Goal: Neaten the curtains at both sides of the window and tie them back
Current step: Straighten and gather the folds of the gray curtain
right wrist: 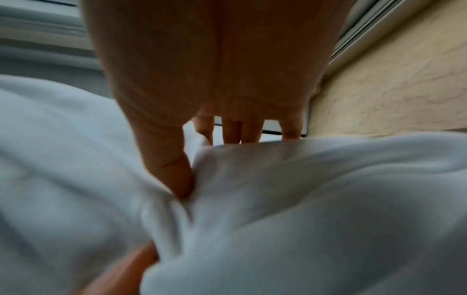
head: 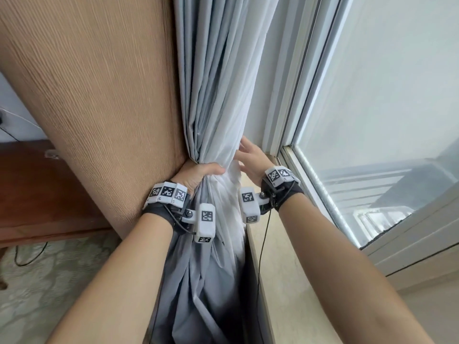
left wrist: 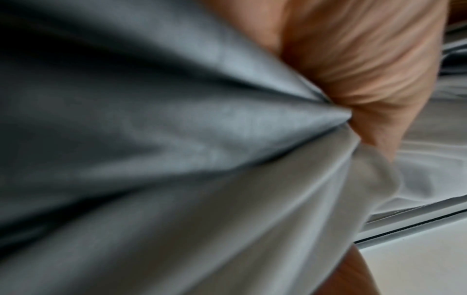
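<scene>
The curtain (head: 218, 95) hangs in the corner between a wood-grain panel (head: 99, 83) and the window (head: 372, 108). It is a pale grey fabric with a whiter sheer layer on the window side, gathered to a narrow waist at sill height. Its top runs out of the head view, and its lower part drops into shadow beside the sill (head: 280, 269). No tie-back can be made out in any view.

The left hand (head: 196, 176) is clamped round the gathered waist, thumb lying across the front of the folds, the fingers hidden behind the cloth against the panel. In the left wrist view the folds (left wrist: 177, 139) fan out from the grip, blurred, with only the heel of the hand (left wrist: 366, 69) showing.

The right hand (head: 250, 157) lies flat, fingers straight and spread, against the sheer layer's window-side edge. The right wrist view is blurred: the thumb (right wrist: 174, 175) presses into white cloth (right wrist: 316, 199), and the fingertips (right wrist: 232, 131) are cut off behind a fold.

Left of the panel stands a dark wooden cabinet (head: 37, 194), partly cut off.
</scene>
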`<action>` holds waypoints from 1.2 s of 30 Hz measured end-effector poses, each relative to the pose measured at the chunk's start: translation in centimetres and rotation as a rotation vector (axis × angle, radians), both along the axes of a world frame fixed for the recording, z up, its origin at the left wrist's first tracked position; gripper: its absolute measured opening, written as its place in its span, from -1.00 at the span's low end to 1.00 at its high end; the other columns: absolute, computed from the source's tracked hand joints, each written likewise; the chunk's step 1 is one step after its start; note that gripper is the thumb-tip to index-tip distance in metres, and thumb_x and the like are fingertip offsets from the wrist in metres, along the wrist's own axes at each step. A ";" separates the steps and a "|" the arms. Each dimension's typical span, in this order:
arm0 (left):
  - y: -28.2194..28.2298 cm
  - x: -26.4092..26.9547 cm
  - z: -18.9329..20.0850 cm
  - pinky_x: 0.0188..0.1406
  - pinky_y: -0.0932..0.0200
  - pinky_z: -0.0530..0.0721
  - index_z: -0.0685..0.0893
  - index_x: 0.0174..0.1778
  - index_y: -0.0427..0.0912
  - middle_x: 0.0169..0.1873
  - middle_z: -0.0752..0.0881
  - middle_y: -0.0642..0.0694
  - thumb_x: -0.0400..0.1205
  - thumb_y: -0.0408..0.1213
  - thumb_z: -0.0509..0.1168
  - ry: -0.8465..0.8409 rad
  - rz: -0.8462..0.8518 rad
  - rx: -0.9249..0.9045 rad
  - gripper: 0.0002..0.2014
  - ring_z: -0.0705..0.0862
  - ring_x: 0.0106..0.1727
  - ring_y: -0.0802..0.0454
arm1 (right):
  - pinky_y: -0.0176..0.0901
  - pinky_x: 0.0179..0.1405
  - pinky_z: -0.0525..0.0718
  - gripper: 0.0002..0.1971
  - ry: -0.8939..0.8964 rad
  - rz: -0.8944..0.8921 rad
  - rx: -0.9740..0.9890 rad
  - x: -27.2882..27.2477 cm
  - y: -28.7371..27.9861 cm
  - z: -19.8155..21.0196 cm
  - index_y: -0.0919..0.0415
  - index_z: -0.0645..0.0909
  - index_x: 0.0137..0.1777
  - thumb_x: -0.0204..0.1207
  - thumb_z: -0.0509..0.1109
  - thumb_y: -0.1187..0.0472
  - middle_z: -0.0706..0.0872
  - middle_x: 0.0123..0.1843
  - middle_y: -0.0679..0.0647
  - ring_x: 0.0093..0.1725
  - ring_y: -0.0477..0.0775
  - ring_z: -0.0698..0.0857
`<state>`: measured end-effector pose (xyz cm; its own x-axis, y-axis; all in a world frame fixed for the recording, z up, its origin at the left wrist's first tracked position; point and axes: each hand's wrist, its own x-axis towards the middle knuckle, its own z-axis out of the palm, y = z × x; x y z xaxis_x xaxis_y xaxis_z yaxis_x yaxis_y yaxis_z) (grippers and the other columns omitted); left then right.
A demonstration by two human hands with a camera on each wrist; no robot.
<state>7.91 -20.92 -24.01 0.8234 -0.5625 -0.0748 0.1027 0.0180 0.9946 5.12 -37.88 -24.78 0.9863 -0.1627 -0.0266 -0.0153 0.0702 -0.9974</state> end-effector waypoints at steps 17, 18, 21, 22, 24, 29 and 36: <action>-3.6 0.3 -1.1 0.24 0.02 0.73 0.68 0.23 -0.27 0.13 0.80 -0.20 0.37 -0.44 0.59 -0.236 0.031 0.078 -0.51 0.76 0.21 0.01 | 0.19 0.20 0.74 -0.78 -0.170 -0.115 -0.483 -2.8 0.3 0.2 0.18 0.79 -0.07 0.38 0.36 0.18 0.86 -0.09 0.07 0.00 0.02 0.80; -3.6 0.1 -0.9 0.22 0.06 0.73 0.68 0.22 -0.30 0.13 0.79 -0.22 0.38 -0.47 0.59 -0.229 0.035 0.056 -0.52 0.77 0.20 0.01 | 0.17 0.11 0.74 -0.76 -0.151 -0.096 -0.449 -2.9 0.5 0.4 0.17 0.78 -0.13 0.33 0.32 0.13 0.84 -0.16 0.09 -0.08 0.02 0.76; -3.4 0.3 -0.8 0.19 0.08 0.72 0.72 0.18 -0.26 0.08 0.82 -0.16 0.30 -0.27 0.66 -0.207 0.119 0.027 -0.47 0.78 0.16 0.04 | 0.10 0.10 0.65 -0.78 -0.141 0.007 -0.350 -3.3 0.5 0.9 0.03 0.77 -0.32 0.44 0.31 0.18 0.72 -0.30 -0.08 -0.15 -0.02 0.63; -3.3 0.5 -0.8 0.18 0.09 0.72 0.73 0.18 -0.23 0.07 0.83 -0.11 0.28 -0.23 0.67 -0.193 0.143 0.029 -0.46 0.79 0.15 0.07 | 0.13 0.22 0.67 -0.75 -0.143 0.035 -0.304 -3.4 0.4 1.0 0.07 0.78 -0.29 0.51 0.30 0.23 0.72 -0.28 -0.06 -0.12 0.00 0.64; -3.0 0.8 -1.0 0.12 0.20 0.71 0.75 0.12 -0.14 0.02 0.83 -0.02 0.37 -0.34 0.62 -0.162 0.198 0.039 -0.60 0.79 0.06 0.21 | 0.14 0.32 0.71 -0.77 -0.147 -0.063 -0.227 -3.0 0.0 1.1 0.24 0.81 -0.16 0.57 0.31 0.31 0.82 -0.18 0.05 -0.04 0.05 0.76; -1.4 1.2 -1.1 0.22 0.01 0.72 0.77 0.01 -0.15 -0.05 0.84 -0.05 0.34 -0.43 0.55 -0.004 0.251 0.038 -0.67 0.80 0.02 0.03 | 0.14 0.51 0.56 -0.61 0.062 -0.250 -0.285 -1.2 -2.2 -0.6 0.17 0.65 0.40 0.58 0.34 0.33 0.75 0.29 0.03 0.35 0.02 0.67; -0.1 0.9 -0.5 0.29 -0.14 0.68 0.73 0.27 -0.26 0.09 0.83 -0.19 0.32 -0.41 0.47 0.098 0.007 0.016 -0.47 0.79 0.16 -0.14 | 0.07 0.30 0.70 -0.48 0.087 0.017 0.075 0.6 -1.1 -1.3 0.25 0.51 0.55 0.57 0.44 0.32 0.74 0.37 0.19 0.27 0.06 0.75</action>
<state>8.81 -21.00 -24.47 0.8154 -0.5550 -0.1648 0.1998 0.0027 0.9798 5.73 -38.97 -26.10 0.9824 -0.1398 -0.1238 -0.1035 0.1440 -0.9841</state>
